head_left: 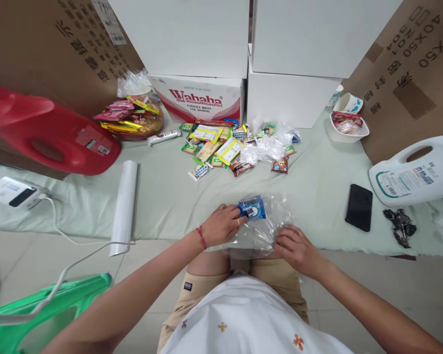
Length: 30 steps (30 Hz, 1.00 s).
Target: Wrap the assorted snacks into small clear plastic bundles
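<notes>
Nearest is the person's white top with small embroidered flowers [243,314]. Past it, at the near edge of a pale green cloth [310,182], the left hand [221,223], with a red cord bracelet [201,237] at its wrist, reaches over a clear, crinkled plastic bag [276,211]. Its fingers lie close together, tips at the left edge of a small, shiny blue packet [259,208]; whether they pinch it, I cannot tell. The packet lies at the bag's far side, inside or on top, I cannot tell which. The right hand [297,248] rests its bent fingers on the bag's right side; any pinch is hidden. Farther off lies a heap of small, colourful wrapped snacks [216,142], before a white-and-red cardboard carton [195,98] lettered "Wahaha".
</notes>
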Motion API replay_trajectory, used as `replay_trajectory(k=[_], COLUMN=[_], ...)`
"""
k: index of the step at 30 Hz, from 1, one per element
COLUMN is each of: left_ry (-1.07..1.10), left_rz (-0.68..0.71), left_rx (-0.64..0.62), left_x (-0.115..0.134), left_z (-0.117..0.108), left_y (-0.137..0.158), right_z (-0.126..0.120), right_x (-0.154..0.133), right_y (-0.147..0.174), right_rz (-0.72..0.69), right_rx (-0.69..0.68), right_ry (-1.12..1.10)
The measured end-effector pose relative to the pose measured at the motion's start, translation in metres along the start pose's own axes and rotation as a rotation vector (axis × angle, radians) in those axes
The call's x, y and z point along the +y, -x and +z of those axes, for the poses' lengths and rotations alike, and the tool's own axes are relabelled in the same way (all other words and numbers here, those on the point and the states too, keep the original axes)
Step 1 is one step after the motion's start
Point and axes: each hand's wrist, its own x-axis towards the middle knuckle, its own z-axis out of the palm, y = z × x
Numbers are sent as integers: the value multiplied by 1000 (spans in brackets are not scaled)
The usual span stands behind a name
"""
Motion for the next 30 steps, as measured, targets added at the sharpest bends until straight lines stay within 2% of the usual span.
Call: replay_trajectory(k=[4, 8, 10, 14, 16, 18, 20, 21, 24, 26, 28, 30], left_ry=[5, 65, 83, 244, 429, 543, 467, 373, 133, 93, 159, 278], left_rz=[-12, -22, -29, -80, -158, -262, -347, -367, -337, -365, -530, -818], left_rx=[-65, -86, -97, -76, 14, 214, 473, 551, 598, 604, 662, 726], left_x=[0, 2, 2, -10, -17, -17, -6, 2, 29, 34, 26, 10], left_z=[-1, -6, -9, -15, -16, -14, -6, -1, 17, 24, 26, 23], left_y=[-4, -11, -15, -12, 1, 18, 32, 36, 29, 15, 4, -1], right_z=[-24, -50, -48, -22, -9, 1, 6, 7, 6, 4, 1, -2], right_x=[13, 36, 50, 75, 82, 85, 86, 86, 85, 85, 86, 88], right_y=[-25, -81, -113, -163, -173, -176, -174, -173, -171, -172, -172, -170], right_rz=[56, 202, 301, 536, 585, 588, 587, 588, 581, 571, 566, 567], right_rx=[68, 52, -18, -305, -395, -419, -419, -420, -426, -432, -425, -402], right_ry=[-201, -313, -249, -1, 58, 64, 62, 62, 60, 59, 35, -27])
